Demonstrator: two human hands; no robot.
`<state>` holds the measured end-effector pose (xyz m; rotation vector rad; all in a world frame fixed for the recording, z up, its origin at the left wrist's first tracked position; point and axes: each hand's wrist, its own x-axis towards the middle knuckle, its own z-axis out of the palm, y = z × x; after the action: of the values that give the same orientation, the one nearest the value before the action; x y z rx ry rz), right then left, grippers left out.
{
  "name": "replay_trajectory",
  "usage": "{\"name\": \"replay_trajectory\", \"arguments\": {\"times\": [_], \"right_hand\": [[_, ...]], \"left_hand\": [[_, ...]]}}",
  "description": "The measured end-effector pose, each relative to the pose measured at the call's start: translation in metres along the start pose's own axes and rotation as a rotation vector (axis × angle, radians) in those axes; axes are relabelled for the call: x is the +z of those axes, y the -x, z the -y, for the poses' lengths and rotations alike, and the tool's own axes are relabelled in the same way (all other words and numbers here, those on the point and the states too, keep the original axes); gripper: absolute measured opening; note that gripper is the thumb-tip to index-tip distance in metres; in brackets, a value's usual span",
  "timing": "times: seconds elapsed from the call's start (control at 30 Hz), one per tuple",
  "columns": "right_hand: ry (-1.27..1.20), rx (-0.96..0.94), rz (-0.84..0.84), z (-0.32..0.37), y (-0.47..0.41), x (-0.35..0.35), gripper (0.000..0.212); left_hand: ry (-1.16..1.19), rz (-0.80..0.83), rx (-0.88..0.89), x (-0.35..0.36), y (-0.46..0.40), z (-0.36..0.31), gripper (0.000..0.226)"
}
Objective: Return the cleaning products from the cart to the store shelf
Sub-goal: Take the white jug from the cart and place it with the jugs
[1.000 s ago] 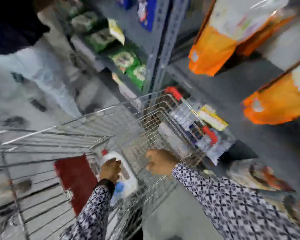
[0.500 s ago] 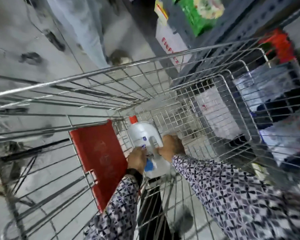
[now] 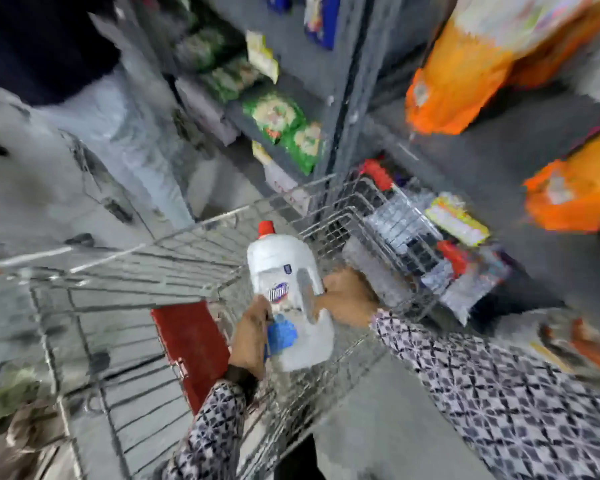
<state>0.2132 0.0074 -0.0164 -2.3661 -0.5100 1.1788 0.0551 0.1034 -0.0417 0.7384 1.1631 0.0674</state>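
A large white bleach jug (image 3: 284, 271) with a red cap and a blue label is held up above the wire shopping cart (image 3: 194, 233). My left hand (image 3: 251, 336) grips its lower left side by the blue label. My right hand (image 3: 347, 297) is closed on its handle side at the right. The jug tilts slightly, cap pointing away from me. The grey store shelf (image 3: 520, 147) stands to the right of the cart. The picture is blurred by motion.
A red child-seat flap (image 3: 191, 348) lies inside the cart at the left. Orange bags (image 3: 454, 88) and green packets (image 3: 281, 123) sit on shelves. Wrapped packs (image 3: 440, 258) fill the low shelf beside the cart. Another person's legs (image 3: 125, 133) stand at the far left.
Both hands have taken hold of the jug and lifted it from the cart's bottom to above its rim. The view has swung up toward the shelves.
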Motion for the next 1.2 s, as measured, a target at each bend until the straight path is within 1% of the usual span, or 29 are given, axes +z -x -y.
{"name": "replay_trajectory", "arguments": {"times": [0.1,0.17,0.2,0.27,0.33,0.4,0.47,0.53,0.6,0.63,0.7,0.77,0.87,0.93,1.07,1.13,1.2], "right_hand": [[-0.133,-0.141,-0.198,-0.011,0.070,-0.057,0.021],[-0.323,-0.254,-0.359,-0.023,0.130,-0.093,0.024],[-0.449,-0.299,-0.432,-0.032,0.161,-0.110,0.023],[-0.689,-0.352,-0.528,-0.043,0.214,-0.136,0.012],[-0.898,-0.404,-0.657,-0.053,0.265,-0.163,0.016],[-1.087,-0.456,-0.801,-0.069,0.320,-0.192,0.016],[-1.192,-0.515,-0.912,-0.084,0.370,-0.223,0.022],[-1.212,-0.616,-1.025,-0.102,0.420,-0.255,0.028],[-1.191,-0.732,-1.102,-0.114,0.464,-0.283,0.027],[-1.180,-0.772,-1.146,-0.119,0.484,-0.295,0.027],[-1.173,-0.829,-1.214,-0.127,0.515,-0.311,0.027],[-1.159,-0.869,-1.273,-0.135,0.536,-0.319,0.033],[-1.140,-0.879,-1.325,-0.141,0.548,-0.321,0.029],[-1.142,-0.858,-1.344,-0.146,0.547,-0.321,0.032],[-1.184,-0.846,-1.314,-0.144,0.538,-0.323,0.033],[-1.213,-0.865,-1.301,-0.137,0.529,-0.328,0.032],[-1.208,-0.890,-1.277,-0.121,0.515,-0.335,0.036]], "left_hand": [[-0.051,0.197,0.120,0.050,0.068,-0.029,0.059],[-0.091,0.341,0.238,0.092,0.128,-0.042,0.060],[-0.114,0.422,0.298,0.113,0.159,-0.045,0.059],[-0.155,0.505,0.409,0.152,0.207,-0.051,0.051],[-0.164,0.589,0.486,0.192,0.252,-0.051,0.048],[-0.165,0.730,0.540,0.233,0.303,-0.046,0.045],[-0.197,0.848,0.632,0.273,0.347,-0.042,0.042],[-0.243,0.929,0.744,0.310,0.392,-0.039,0.045],[-0.267,1.017,0.816,0.341,0.426,-0.036,0.050],[-0.274,1.068,0.837,0.356,0.442,-0.034,0.048],[-0.291,1.161,0.874,0.376,0.468,-0.032,0.045],[-0.301,1.246,0.904,0.391,0.486,-0.027,0.046],[-0.303,1.316,0.905,0.402,0.496,-0.020,0.040],[-0.303,1.335,0.893,0.407,0.495,-0.018,0.038],[-0.309,1.317,0.882,0.411,0.490,-0.023,0.039],[-0.310,1.302,0.876,0.413,0.485,-0.032,0.038],[-0.306,1.276,0.882,0.416,0.474,-0.051,0.037]]}}
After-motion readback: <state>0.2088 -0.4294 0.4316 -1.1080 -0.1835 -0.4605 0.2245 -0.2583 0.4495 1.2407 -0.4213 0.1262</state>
